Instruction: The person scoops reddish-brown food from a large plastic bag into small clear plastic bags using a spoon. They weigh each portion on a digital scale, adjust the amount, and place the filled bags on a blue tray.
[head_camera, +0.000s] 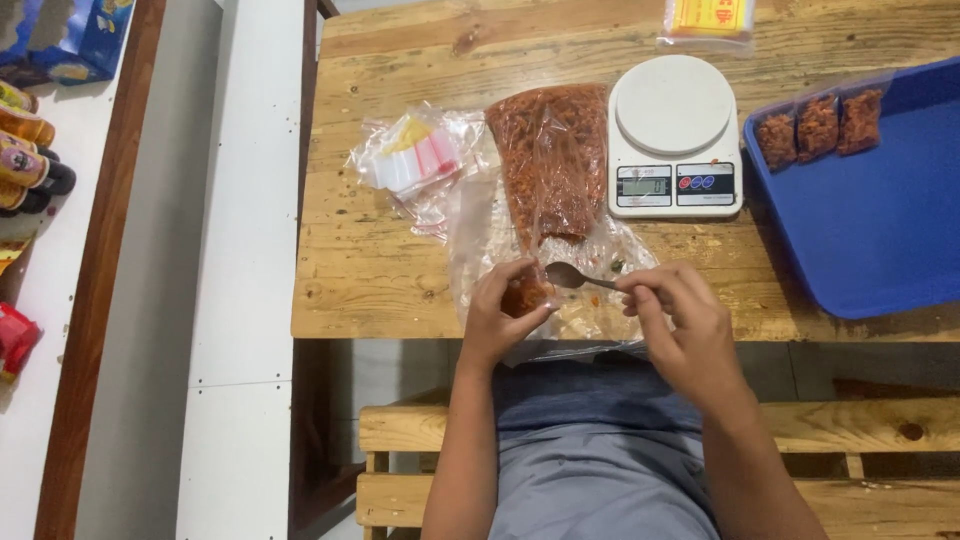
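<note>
My left hand (503, 312) holds a small clear bag (525, 296) partly filled with reddish-brown crumbly food, at the table's near edge. My right hand (680, 318) grips the handle of a metal spoon (572, 277), its bowl right at the small bag's mouth. Just behind the hands lies a large clear plastic bag (552, 160) full of the same reddish-brown food, open toward me. A white digital kitchen scale (674, 135) stands to the right of that bag with nothing on its round plate.
A blue tray (880, 220) at the right holds three small filled bags (818, 127) along its far edge. A bundle of small clear bags (415, 160) lies left of the large bag. A yellow packet (708, 20) sits at the wooden table's (380, 270) far edge. A wooden bench is under me.
</note>
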